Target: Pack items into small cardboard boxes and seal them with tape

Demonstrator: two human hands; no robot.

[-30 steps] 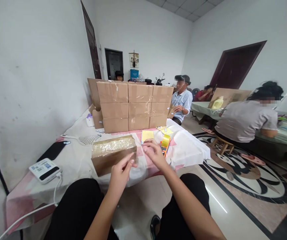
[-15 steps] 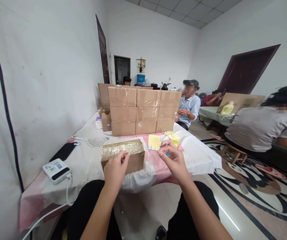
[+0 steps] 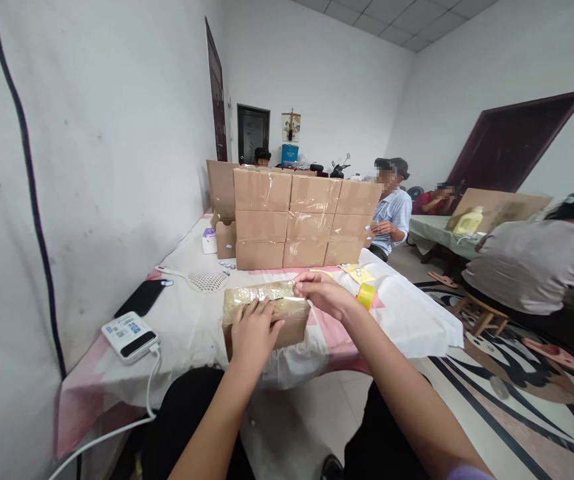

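A small cardboard box (image 3: 294, 327) with shiny clear tape over its top sits at the table's near edge. My left hand (image 3: 255, 327) lies on its top and front edge, fingers outstretched and a little apart. At the box's top right corner is my right hand (image 3: 319, 292), its thumb and fingers drawn together in a pinch. Whatever is between those fingertips is too small to make out. Just right of my right wrist stands a yellow roll of tape (image 3: 365, 295). Behind it lie yellow sheets (image 3: 355, 273) with small pale pieces on them.
A stacked wall of taped cardboard boxes (image 3: 311, 223) rises behind the work area. To the left lie a white perforated paddle (image 3: 207, 281), a black phone (image 3: 141, 297) and a white device (image 3: 130, 337) with a cable. A person in a light blue shirt (image 3: 394, 215) sits beyond.
My left hand has gone from a pinch above the box to resting on it with fingers outstretched. My right hand has moved left to the box's corner. The view has shifted slightly.
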